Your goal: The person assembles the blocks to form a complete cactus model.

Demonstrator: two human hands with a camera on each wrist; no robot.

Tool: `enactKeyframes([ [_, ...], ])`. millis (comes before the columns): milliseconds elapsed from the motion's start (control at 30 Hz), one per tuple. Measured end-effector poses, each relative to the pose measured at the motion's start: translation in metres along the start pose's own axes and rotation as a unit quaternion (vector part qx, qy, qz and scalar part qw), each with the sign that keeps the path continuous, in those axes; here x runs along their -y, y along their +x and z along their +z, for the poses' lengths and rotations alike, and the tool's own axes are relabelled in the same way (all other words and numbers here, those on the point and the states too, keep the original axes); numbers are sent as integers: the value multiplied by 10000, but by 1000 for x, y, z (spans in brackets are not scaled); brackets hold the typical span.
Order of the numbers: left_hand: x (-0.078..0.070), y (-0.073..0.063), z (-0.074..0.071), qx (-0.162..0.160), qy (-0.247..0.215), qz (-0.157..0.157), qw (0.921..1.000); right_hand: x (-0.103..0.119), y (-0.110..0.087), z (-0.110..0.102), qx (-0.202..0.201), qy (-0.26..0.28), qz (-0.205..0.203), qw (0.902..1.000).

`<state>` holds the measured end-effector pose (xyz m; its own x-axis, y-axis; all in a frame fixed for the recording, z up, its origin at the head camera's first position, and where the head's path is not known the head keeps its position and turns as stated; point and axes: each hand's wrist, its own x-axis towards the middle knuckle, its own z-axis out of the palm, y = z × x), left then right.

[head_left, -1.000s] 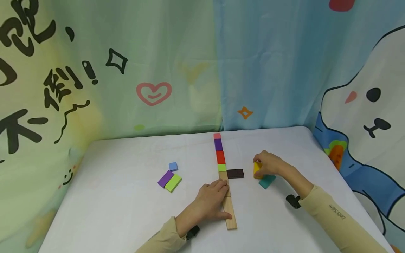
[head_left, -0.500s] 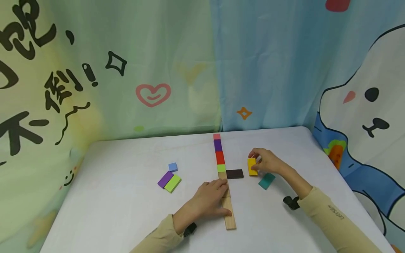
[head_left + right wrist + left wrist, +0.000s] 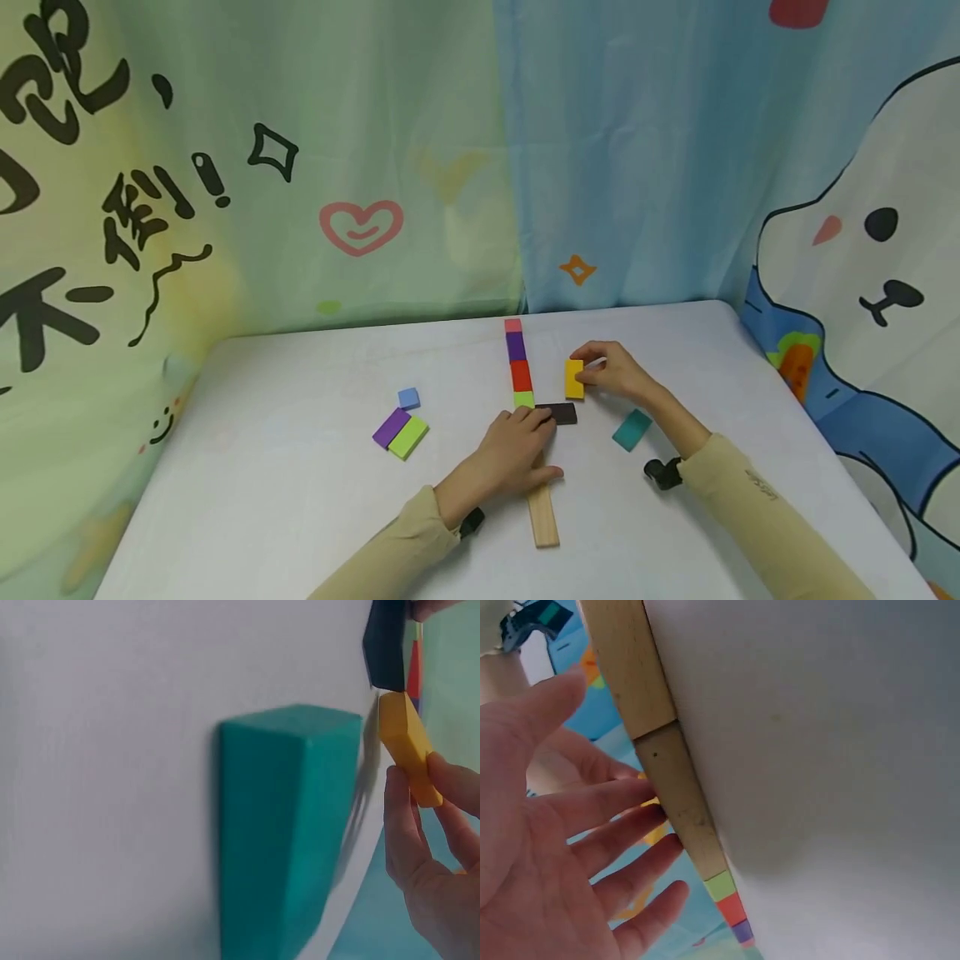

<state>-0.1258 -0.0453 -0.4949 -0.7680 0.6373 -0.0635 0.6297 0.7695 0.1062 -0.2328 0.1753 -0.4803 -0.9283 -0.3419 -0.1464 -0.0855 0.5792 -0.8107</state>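
My right hand (image 3: 617, 371) pinches a yellow block (image 3: 573, 382) between thumb and fingers, just behind and right of the dark block (image 3: 566, 413). My left hand (image 3: 513, 457) reaches over the row, fingers extended, fingertips at the dark block's left end. In the left wrist view its fingers are spread beside the plain wooden blocks (image 3: 682, 799). The row runs away from me: wooden pieces nearest, then a lime green block (image 3: 523, 399), a red block (image 3: 521, 376), a purple block (image 3: 514, 346) and a pink block (image 3: 512, 325). The left hand hides part of the wood.
A teal block (image 3: 632, 430) lies on the white table (image 3: 300, 500) near the right forearm. To the left of the row sit a small blue block (image 3: 408, 398), a second purple block (image 3: 392, 427) and a second lime green block (image 3: 408, 437). A printed curtain (image 3: 450, 275) hangs behind the table.
The right hand has carried the yellow block left and farther back, away from the teal block. My left hand has shifted right and slightly forward, from the wooden pieces to the dark block's end.
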Motion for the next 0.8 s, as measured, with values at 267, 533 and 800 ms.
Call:
enactKeyframes([
  [267, -1, 1, -4, 135, 160, 15, 9998, -5, 8, 11, 234, 19, 120, 9997],
  [533, -3, -3, -4, 129, 81, 12, 9999, -10, 14, 18, 357, -220, 66, 9991],
  [800, -2, -4, -4, 90, 62, 20, 9999, -7, 14, 19, 391, -345, 72, 9986],
])
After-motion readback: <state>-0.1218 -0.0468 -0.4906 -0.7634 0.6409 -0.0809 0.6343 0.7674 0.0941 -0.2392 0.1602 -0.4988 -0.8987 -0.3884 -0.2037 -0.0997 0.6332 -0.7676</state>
